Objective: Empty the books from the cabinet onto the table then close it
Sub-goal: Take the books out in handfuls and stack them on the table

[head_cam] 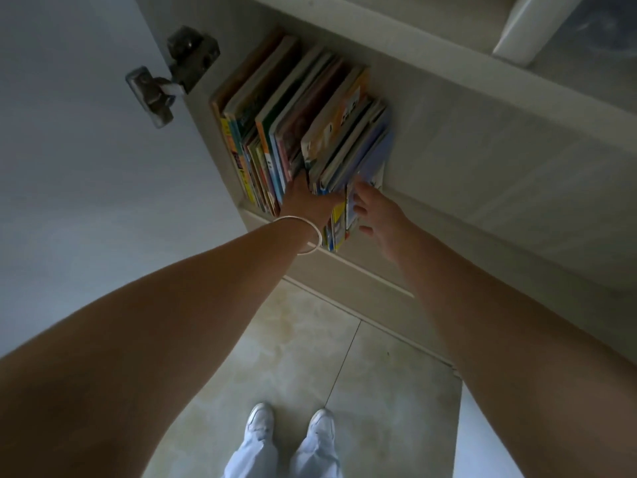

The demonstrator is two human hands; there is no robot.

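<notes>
A row of thin, colourful books (293, 112) stands upright at the left end of an open cabinet shelf (482, 139). My left hand (306, 201), with a white bangle on its wrist, has its fingers pushed in between the books, splitting off the right-hand bunch. My right hand (379, 215) presses against the outer side of that bunch, fingertips on a blue cover. This bunch of books (339, 222) sticks out past the shelf's front edge, clamped between both hands. The table is out of view.
The open cabinet door (86, 150) fills the left side, its metal hinge (172, 74) near the books. A lower cabinet front (362, 281) lies beneath the shelf. Tiled floor (293, 357) and my white shoes (289, 422) show below. A white object (537, 25) sits at top right.
</notes>
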